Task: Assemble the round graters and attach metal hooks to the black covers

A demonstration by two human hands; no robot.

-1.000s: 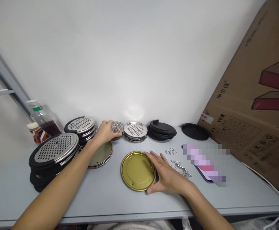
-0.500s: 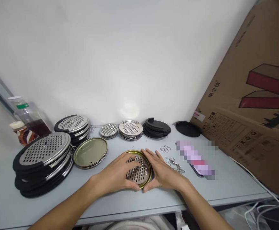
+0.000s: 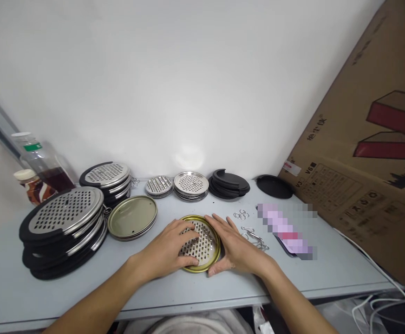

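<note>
A round metal grater plate sits inside a gold-rimmed tin lid on the table before me. My left hand curves over the lid's left side, fingertips reaching onto the grater plate and the thumb at the near edge. Around the right rim lies my right hand, fingers along the far right edge and thumb near the front. Together the hands clasp the lid from both sides. Left of them is a stack of olive lids. Metal rings and hooks lie just right of my right hand.
Stacks of black-edged graters stand at the left, near two bottles. Along the wall are loose grater plates, black round covers and a black dish. A phone lies right; a large carton leans beyond it.
My left fingers and thumb have shifted slightly left, showing more of the grater plate, which now lies flatter in the lid. My right hand stays at the rim. The view has tilted slightly.
</note>
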